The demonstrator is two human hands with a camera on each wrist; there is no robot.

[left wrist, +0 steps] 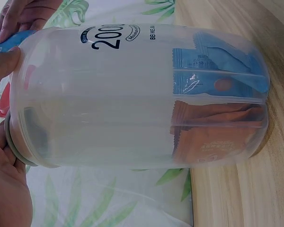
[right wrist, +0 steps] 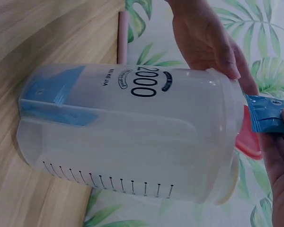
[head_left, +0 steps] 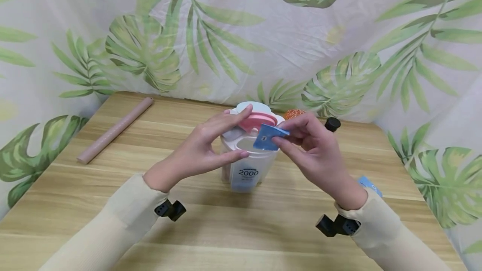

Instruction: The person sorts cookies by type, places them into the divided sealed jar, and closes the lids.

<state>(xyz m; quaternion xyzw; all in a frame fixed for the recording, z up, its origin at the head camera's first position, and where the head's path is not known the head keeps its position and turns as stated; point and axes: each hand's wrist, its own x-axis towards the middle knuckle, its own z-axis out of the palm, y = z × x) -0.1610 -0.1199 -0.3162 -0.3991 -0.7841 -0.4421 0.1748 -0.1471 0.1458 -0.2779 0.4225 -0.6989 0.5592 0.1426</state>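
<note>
A clear storage container [head_left: 244, 184] printed "2000" stands upright on the table, its pink flip lid [head_left: 260, 119] raised from one opening. My left hand [head_left: 196, 149] holds its top, thumb at the front rim and fingers reaching across to the lid side. Between the thumb and fingers of my right hand [head_left: 318, 154] is a pinched blue sachet [right wrist: 269, 115], just over the opening. Through the wall, the left wrist view shows blue sachets [left wrist: 194, 82] and orange-brown sachets [left wrist: 213, 142] in separate compartments at the bottom.
On the left of the wooden table [head_left: 180, 229] lies a pinkish rod [head_left: 114, 131]. Behind my right hand are an orange speckled round thing [head_left: 293, 113] and a black cap [head_left: 332, 124]. Another blue sachet [head_left: 370, 186] lies by my right wrist. Leaf-print cloth [head_left: 226, 45] hangs behind.
</note>
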